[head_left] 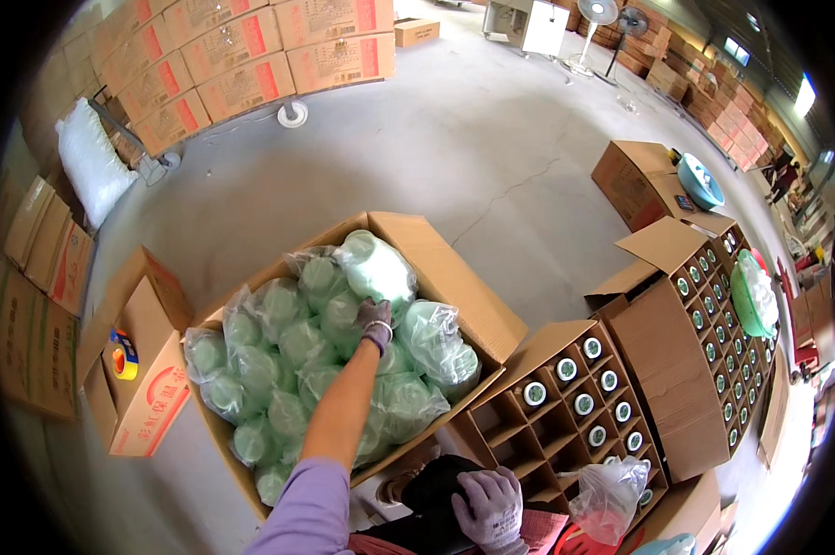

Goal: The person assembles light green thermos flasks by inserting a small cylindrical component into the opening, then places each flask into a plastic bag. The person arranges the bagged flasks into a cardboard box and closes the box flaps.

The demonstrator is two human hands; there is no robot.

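Note:
My left hand [377, 324], in a grey glove, reaches into a large open carton [464, 305]. Its fingers are closed at the lower end of a bagged pale green bottle [378, 266], which lies on top near the far corner. Around it, several rounded green bottles [288, 413] are packed in clear plastic bags. Close to my body, my right hand [490, 507], also gloved, lies with its fingers spread on dark cloth over my leg and holds nothing. Right of it, a divided carton [552, 430] holds several white-lidded items in some of its cells.
A clear plastic bag [610, 499] lies over the divided carton's near corner. Further right, another divided carton [658, 370] carries a green basin [750, 296]. At left, a tape dispenser [123, 354] rests on an open carton [149, 398]. Stacked cartons [242, 79] stand at the back.

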